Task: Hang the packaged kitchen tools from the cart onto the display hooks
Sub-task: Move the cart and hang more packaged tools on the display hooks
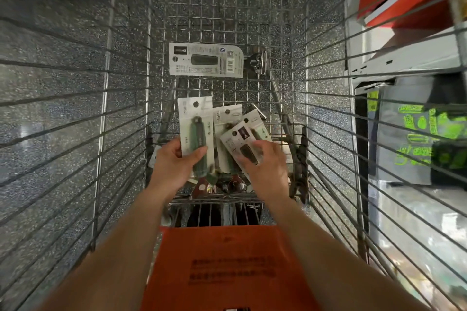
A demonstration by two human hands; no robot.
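Head view: left hand pinches green-handled pack, right hand grips dark-handled pack, both at the cart's near end; lone pack lies flat farther on, wire floor open around it, side walls well apart.

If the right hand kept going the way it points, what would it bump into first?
Past the packets it grips, the right hand would probably meet the lone grey package lying on the cart's wire floor; how high the hand rides is unclear.
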